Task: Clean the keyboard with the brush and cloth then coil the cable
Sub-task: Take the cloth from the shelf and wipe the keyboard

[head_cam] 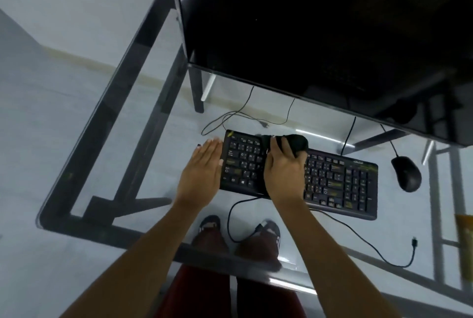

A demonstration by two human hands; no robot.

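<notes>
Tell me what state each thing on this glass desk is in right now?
Black keyboard: flat on the desk, being wiped.
Black cloth: bunched under the right hand, on the keys.
Left hand: open, flat against the keyboard's left end.
Black keyboard cable: unplugged, loose, not coiled.
Black mouse: idle, right of the keyboard.
Large dark monitor: off.

The keyboard (332,179) carries pale legends on its dark keys, but they are too small and blurred to read. A light mark at its far right corner, above the number pad, looks like a brand name and cannot be made out either.
</notes>
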